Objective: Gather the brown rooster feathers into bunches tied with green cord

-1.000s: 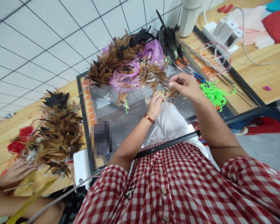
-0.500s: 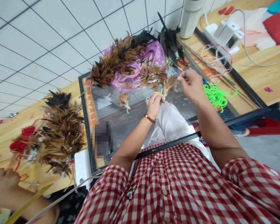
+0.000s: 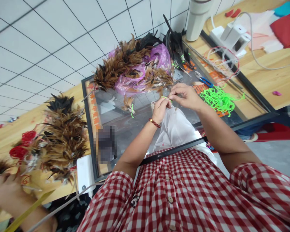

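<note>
My left hand (image 3: 160, 109), with a beaded bracelet at the wrist, is closed in a pinch on a small bunch of feathers. A short green cord (image 3: 166, 97) shows at its fingertips. My right hand (image 3: 185, 96) meets it from the right, thumb and fingers pinched together on the feathers; the fingers largely cover what they hold. Just to the left, a small brown feather bundle (image 3: 128, 103) tied with green cord lies on the glass. Beyond my hands are loose brown feathers (image 3: 159, 76) on a purple plastic bag (image 3: 132, 83).
Green cord (image 3: 218, 99) lies tangled at right, near blue-handled snips (image 3: 205, 81). A long feather garland (image 3: 122, 62) and black feathers (image 3: 177, 48) line the back. A white cup (image 3: 198, 21) and power strip (image 3: 232, 38) stand beyond. At left, a co-worker's hand (image 3: 6, 187) is near more feathers (image 3: 65, 138).
My right hand has moved left and down to meet my left hand, uncovering the blue-handled snips and more of the green cord. My left hand has stayed in place.
</note>
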A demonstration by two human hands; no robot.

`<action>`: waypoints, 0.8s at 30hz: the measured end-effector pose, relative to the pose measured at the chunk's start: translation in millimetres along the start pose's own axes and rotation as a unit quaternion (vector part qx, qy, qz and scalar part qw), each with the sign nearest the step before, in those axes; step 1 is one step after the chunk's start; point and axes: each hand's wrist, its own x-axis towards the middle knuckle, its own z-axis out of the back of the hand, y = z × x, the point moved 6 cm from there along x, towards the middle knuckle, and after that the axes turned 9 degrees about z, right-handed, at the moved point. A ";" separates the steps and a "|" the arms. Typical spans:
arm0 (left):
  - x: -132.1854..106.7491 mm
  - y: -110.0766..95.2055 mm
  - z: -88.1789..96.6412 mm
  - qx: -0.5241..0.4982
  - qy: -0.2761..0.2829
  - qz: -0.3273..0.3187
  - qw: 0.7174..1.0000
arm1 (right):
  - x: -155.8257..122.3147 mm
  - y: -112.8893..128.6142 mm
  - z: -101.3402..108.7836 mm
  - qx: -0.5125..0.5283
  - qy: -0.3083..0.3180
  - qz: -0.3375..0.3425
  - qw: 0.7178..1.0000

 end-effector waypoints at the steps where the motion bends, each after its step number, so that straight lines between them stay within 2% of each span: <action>1: 0.9 0.9 0.9 -0.013 0.001 0.001 1.000 | 0.1 1.7 1.3 0.008 -0.005 0.001 1.000; 7: 0.8 -1.9 3.7 -0.094 -0.006 0.034 0.995 | -1.0 3.1 10.1 -0.001 -0.013 0.008 1.000; 12: -1.9 -7.1 2.9 -0.131 -0.015 0.048 0.990 | -2.3 0.7 5.4 -0.001 0.013 0.023 1.000; 18: -2.4 -9.9 3.0 -0.189 -0.017 0.056 0.980 | -1.7 3.7 5.6 0.010 -0.002 0.013 1.000; 21: -1.9 -8.8 3.9 -0.178 -0.026 0.054 0.982 | -2.3 6.9 5.5 -0.014 -0.014 -0.011 1.000; 24: -0.9 -5.9 7.7 -0.121 -0.057 0.029 0.991 | -4.1 7.3 4.8 -0.073 -0.038 -0.053 0.995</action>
